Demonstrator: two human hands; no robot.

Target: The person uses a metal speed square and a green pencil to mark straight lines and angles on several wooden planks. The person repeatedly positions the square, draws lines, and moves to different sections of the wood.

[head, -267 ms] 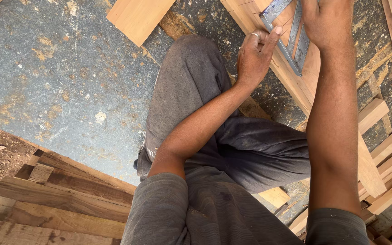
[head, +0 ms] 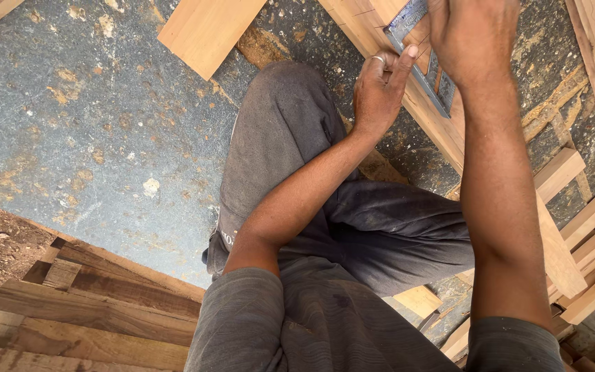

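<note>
Left hand [head: 380, 93]: fingers loosely curled, index fingertip pressing metal try square [head: 418, 52] flat onto pale plank [head: 442, 131]. Right hand [head: 470, 38]: fingers bunched over square's blade; whether anything is pinched cannot be told. Plank runs diagonally across concrete floor [head: 91, 124].

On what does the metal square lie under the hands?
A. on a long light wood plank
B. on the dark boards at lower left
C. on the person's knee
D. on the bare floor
A: the metal square lies flat on the long light plank, with the left hand and the right hand on it.
</note>
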